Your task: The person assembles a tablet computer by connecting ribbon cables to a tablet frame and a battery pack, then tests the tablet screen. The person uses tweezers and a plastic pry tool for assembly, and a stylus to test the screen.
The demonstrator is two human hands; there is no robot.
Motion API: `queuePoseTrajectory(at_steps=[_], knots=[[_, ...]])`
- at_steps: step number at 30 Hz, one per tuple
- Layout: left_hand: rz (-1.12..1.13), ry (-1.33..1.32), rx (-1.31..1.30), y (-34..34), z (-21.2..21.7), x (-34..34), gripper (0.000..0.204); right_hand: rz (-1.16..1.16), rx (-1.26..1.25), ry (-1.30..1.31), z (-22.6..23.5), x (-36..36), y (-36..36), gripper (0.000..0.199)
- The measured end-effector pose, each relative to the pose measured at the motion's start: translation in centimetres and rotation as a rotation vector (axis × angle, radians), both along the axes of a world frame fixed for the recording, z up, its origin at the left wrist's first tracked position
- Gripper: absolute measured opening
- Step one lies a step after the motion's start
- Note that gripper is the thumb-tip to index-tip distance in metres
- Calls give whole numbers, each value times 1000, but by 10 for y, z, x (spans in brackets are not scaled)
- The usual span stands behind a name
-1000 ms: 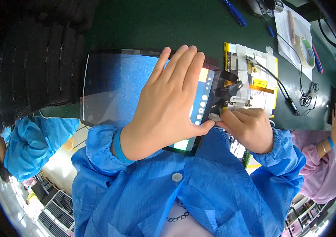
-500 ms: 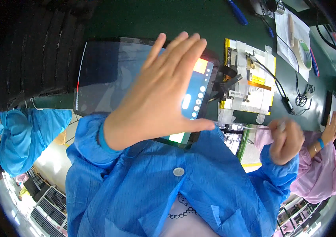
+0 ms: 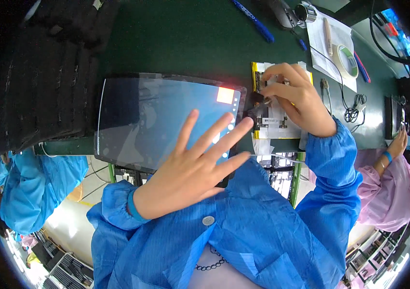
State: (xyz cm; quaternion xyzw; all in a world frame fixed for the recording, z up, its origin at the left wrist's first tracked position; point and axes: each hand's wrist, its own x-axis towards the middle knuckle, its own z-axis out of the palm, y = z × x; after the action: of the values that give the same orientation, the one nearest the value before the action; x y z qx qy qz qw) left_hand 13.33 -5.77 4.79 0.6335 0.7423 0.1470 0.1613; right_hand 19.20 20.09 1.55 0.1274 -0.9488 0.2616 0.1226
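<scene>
My left hand (image 3: 197, 166) is open, fingers spread, in front of the lower right part of a large tablet-like screen (image 3: 142, 115). The screen is lit and has an orange square and a column of round icons near its right edge. My right hand (image 3: 299, 96) is bent over a circuit board assembly (image 3: 284, 130) with yellow edges and whitish tape. Its thumb and fingers pinch at the board's left side, by a black flex cable (image 3: 258, 102) between screen and board. Whatever lies between the fingertips is too small to make out.
Right of the board lie a cable plug (image 3: 325, 85) and a coiled black cable (image 3: 355, 111). A blue pen (image 3: 255, 21), white paper (image 3: 318, 36) and a tape roll (image 3: 347, 62) lie farther back. Black stacked trays (image 3: 46, 91) stand left. A co-worker's hand (image 3: 397, 143) is at far right.
My right hand has moved from beside my body up onto the board. My left hand is lower, its fingers wider apart. The cable end that lay on the board is now right of it.
</scene>
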Motion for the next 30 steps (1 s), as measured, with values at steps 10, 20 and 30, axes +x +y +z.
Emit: queuePoseTrajectory(at_steps=[10, 20, 30], knots=[[11, 2, 85, 6, 8, -5, 58, 207, 20, -36, -11, -35, 8, 15], [-6, 169, 315, 75, 29, -30, 39, -205, 57, 117, 13, 6, -8, 20], [-99, 647, 273, 112, -15, -29, 18, -362, 26, 172, -28, 55, -29, 29]])
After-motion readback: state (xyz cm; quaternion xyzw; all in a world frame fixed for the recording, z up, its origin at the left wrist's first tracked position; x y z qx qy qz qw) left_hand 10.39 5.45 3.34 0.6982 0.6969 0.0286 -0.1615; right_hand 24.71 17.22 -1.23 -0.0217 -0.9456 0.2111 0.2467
